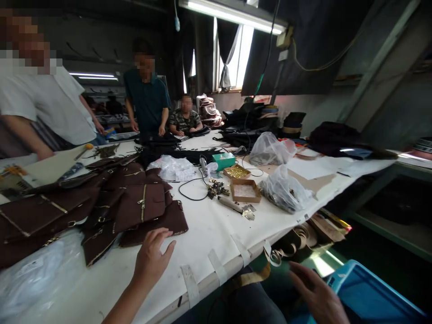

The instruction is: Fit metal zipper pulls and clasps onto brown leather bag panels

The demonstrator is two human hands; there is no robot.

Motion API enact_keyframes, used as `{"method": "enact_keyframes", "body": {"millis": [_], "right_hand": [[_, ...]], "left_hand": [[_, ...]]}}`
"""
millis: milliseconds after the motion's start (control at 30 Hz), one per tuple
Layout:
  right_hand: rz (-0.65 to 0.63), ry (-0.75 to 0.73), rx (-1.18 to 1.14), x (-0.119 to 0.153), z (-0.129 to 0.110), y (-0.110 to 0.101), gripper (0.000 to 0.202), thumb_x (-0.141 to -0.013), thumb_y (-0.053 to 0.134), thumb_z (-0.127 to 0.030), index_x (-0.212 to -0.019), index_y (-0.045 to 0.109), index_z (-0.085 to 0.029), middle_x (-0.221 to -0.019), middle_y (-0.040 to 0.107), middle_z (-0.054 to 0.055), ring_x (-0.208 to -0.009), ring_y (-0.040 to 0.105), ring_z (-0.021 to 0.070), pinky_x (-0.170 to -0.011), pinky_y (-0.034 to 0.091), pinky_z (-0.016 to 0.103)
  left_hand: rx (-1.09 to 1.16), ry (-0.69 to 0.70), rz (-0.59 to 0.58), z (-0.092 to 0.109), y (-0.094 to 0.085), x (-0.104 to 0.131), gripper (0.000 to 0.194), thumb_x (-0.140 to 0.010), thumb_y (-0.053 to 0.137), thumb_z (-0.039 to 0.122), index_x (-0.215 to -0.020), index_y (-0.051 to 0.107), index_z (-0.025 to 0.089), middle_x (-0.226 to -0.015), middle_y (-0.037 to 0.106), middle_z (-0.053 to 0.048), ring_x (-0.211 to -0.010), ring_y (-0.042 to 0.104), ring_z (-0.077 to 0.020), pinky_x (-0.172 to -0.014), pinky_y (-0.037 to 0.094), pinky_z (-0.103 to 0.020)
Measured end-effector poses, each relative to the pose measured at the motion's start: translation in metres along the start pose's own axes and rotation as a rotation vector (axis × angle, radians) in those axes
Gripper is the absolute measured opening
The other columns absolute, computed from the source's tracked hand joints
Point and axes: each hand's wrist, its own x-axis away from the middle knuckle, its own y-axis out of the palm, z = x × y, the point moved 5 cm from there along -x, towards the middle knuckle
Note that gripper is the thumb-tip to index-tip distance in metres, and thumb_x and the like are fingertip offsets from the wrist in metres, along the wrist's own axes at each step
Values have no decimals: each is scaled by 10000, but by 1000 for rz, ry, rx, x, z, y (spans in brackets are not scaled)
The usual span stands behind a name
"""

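My left hand hovers over the front of the white-covered table, fingers stretched and thumb apart, with nothing in it. Just beyond it lies a pile of dark brown bag panels with brass zippers and metal rings. Off the table edge, my right hand is slightly blurred, its fingers extended and holding nothing visible. A blue plastic crate is the thing closest to it. Farther in on the table, a grey-handled tool rests beside a small cardboard tray and a cluster of dark metal fittings.
Clear plastic bags lie at the right and at the near left. A green box stands beside a tray of brass pieces. Rolled straps sit below the table edge. Several people are across the table.
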Motion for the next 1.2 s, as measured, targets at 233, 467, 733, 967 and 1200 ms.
{"method": "enact_keyframes", "body": {"millis": [233, 467, 733, 967, 1200], "right_hand": [[-617, -269, -149, -14, -181, 227, 370, -899, 722, -396, -1211, 775, -205, -1076, 805, 83, -904, 768, 229, -809, 607, 335], [-508, -370, 118, -82, -210, 303, 366, -946, 709, -376, -1274, 740, -219, -1198, 776, 60, -938, 750, 186, -862, 563, 297], [-349, -435, 434, -194, -200, 281, 422, -917, 752, -345, -1318, 732, -215, -1363, 684, 155, -1332, 542, 370, -1136, 377, 496], [-433, -398, 458, -218, -204, 300, 175, -837, 780, -228, -1012, 785, -218, -1078, 763, 78, -1023, 665, 262, -837, 453, 318], [-437, -326, 168, -206, -211, 277, 181, -829, 784, -238, -1008, 801, -216, -1113, 738, 67, -996, 642, 229, -819, 439, 299]], "left_hand": [[-297, 57, 42, -72, -25, -10, 377, -981, 589, 401, -1239, 691, 146, -1326, 674, -210, -1219, 618, -408, -1109, 480, -611], [-462, 216, 1, -102, -26, -23, 488, -997, 518, 381, -1401, 600, 121, -1509, 592, -247, -1380, 539, -442, -1191, 394, -651], [-465, 333, -69, -125, -12, -53, 333, -1012, 527, 236, -1296, 689, 174, -1258, 765, -131, -1121, 694, -314, -966, 519, -472], [-536, 434, 31, -102, -43, -75, 351, -1018, 509, 141, -1337, 654, 140, -1122, 790, -121, -962, 723, -271, -869, 537, -406], [-586, 266, 91, -58, -127, -67, 484, -1034, 495, 291, -1501, 572, 189, -1227, 763, -130, -1052, 700, -351, -1050, 494, -515]]}}
